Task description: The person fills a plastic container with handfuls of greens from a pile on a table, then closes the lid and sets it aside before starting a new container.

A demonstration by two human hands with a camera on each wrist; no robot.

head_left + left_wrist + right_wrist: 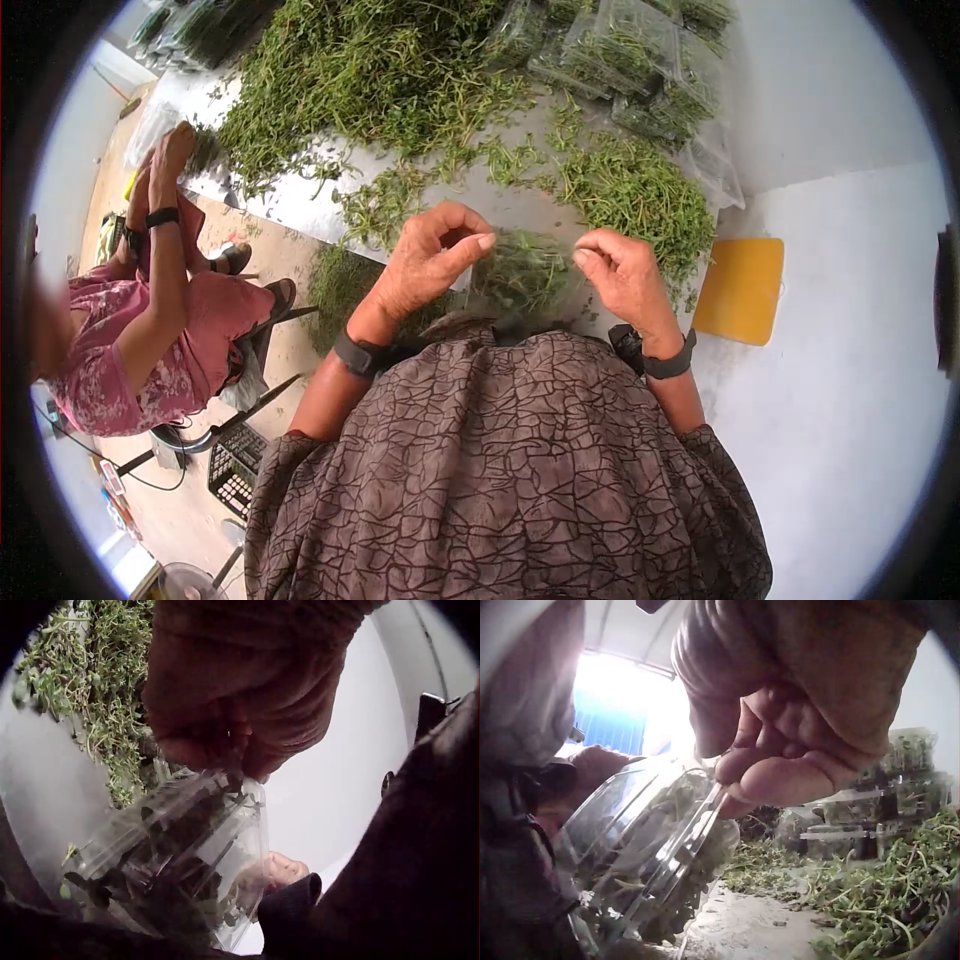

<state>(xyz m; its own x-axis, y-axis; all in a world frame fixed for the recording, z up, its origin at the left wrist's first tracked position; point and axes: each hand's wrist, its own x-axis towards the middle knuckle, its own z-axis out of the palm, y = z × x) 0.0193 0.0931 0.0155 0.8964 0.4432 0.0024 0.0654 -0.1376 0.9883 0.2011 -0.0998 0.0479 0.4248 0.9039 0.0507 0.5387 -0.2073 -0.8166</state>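
Note:
A clear plastic clamshell box [525, 272] filled with leafy green sprigs is held up between both hands, near the table's front edge. My left hand [425, 262] pinches its left edge between thumb and fingers; the left wrist view shows those fingertips at a corner of the box [187, 847]. On the opposite side my right hand [625, 282] grips the rim with thumb and curled fingers. Close up in the right wrist view, the right hand [795, 727] has its fingertips on the ridged plastic edge. Greens show through the box's transparent walls.
A large heap of cut greens [390, 70] covers the table [290, 205], with a smaller pile [640, 200] at right. Filled clear boxes [620, 50] are stacked at the back right. A yellow board [742, 290] stands beside the table. Another person [150, 340] sits at left.

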